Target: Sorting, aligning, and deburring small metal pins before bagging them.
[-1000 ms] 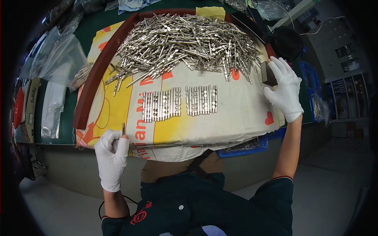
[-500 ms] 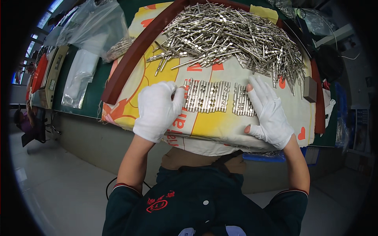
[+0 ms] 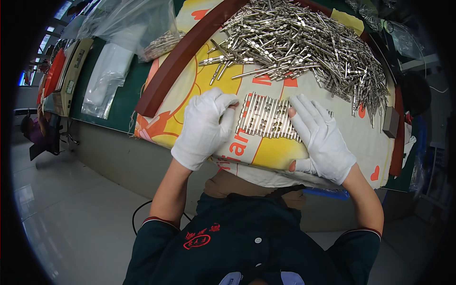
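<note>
Plastic bags (image 3: pixel 114 71), clear and crumpled, lay at the far left on the green tabletop (image 3: pixel 121 102), one of them holding a few loose metal pieces, and beside them ran the dark brown curved wooden rim (image 3: pixel 183 57) of the work board. On the yellow, white and red printed cloth (image 3: pixel 275 154) covering that board, the left hand (image 3: pixel 206 126) in a white cotton glove lay flat and spread, gripping nothing, its fingertips touching the left end of the neat row of short silvery metal pins (image 3: pixel 266 116). That row sat between the two hands, near the front edge of the cloth. The right hand (image 3: pixel 320 137), gloved in white with a bare fingertip showing, was likewise flat and open, resting on the row's right end. Beyond both hands spread the large loose heap of silvery metal pins (image 3: pixel 304 45), with a small grey block (image 3: pixel 390 122) at the far right. Pressing unevenly from either side could buckle the row and spill pins over each other, and because the row lay near the sagging front edge, a push toward the body might roll pins off onto the floor.
</note>
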A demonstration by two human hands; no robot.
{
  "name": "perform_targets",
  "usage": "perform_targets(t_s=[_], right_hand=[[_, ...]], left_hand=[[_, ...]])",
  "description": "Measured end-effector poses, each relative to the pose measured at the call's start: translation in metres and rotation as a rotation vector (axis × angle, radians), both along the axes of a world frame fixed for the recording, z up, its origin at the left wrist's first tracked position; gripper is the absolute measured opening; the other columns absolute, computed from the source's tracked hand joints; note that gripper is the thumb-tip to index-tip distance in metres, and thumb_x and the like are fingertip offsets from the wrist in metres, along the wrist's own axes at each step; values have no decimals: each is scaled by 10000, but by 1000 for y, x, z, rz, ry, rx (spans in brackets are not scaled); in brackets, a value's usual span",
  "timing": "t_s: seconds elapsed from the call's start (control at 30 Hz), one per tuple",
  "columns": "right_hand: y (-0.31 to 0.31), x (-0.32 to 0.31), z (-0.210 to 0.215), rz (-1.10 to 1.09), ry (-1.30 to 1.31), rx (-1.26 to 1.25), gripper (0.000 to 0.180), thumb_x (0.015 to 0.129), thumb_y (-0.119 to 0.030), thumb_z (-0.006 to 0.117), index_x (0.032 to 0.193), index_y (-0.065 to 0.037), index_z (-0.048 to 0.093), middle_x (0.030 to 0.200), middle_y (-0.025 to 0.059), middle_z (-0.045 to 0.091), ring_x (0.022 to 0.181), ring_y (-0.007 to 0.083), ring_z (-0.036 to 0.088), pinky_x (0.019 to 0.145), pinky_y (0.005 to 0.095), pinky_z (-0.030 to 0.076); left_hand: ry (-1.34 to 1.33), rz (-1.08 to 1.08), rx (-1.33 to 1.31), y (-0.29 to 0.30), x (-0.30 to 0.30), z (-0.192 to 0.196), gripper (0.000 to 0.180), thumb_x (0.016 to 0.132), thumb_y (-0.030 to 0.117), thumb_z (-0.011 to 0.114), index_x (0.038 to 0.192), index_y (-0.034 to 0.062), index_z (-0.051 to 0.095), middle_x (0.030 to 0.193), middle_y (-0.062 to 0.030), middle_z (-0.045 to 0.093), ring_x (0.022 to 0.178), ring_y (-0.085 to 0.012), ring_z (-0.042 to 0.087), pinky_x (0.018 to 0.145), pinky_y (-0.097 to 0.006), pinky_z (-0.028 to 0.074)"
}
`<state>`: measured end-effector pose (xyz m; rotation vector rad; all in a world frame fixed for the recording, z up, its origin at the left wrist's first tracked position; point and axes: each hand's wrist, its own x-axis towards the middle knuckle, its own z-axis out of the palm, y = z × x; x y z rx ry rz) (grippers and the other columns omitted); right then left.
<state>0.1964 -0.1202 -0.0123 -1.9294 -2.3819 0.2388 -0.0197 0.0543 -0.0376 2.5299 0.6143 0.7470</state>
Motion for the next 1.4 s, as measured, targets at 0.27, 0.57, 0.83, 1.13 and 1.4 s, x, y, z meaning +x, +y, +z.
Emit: perform_targets(t_s=[0.27, 0.57, 0.83, 1.13, 1.4], right_hand=[[27, -13, 17, 80, 261, 92, 646, 943, -451, 455, 1388, 14, 396, 1439, 236, 405, 1334, 417, 380, 1123, 502, 274], [-31, 42, 14, -303, 126, 458, 239, 734, 7, 696, 940, -100, 638, 811, 36, 595, 754, 250, 558, 679, 378, 425], [-34, 46, -2, -218, -117, 474, 197, 704, -75, 710, 874, -132, 628, 762, -5, 552, 747, 211, 536, 688, 359, 400], [-29, 50, -1, -136, -206, 451, 152, 772, -123, 626, 921, -127, 602, 783, 3, 519, 734, 200, 526, 672, 338, 397], [-18, 57, 17, 112, -470, 285, 181, 787, -141, 560, 961, -95, 578, 749, 4, 486, 728, 170, 512, 605, 307, 399]], left_hand=[[-45, 4, -72, 1, 1, -3, 139, 770, 26, 621, 902, 68, 637, 766, -112, 568, 720, -315, 573, 641, -422, 435], [6, 47, -122, -3, -1, 0, 105, 794, 42, 625, 895, 70, 633, 764, -120, 564, 704, -325, 557, 655, -417, 424], [-4, 41, -83, -3, 1, 0, 106, 792, 8, 633, 884, 61, 629, 734, -105, 553, 664, -290, 544, 635, -389, 422], [-7, 39, -60, -4, 2, -1, 105, 795, 10, 633, 888, 60, 635, 734, -95, 550, 658, -277, 541, 642, -381, 425], [22, 50, 6, -5, 5, 0, 94, 794, 28, 632, 882, 58, 621, 760, -121, 576, 709, -324, 573, 660, -414, 445]])
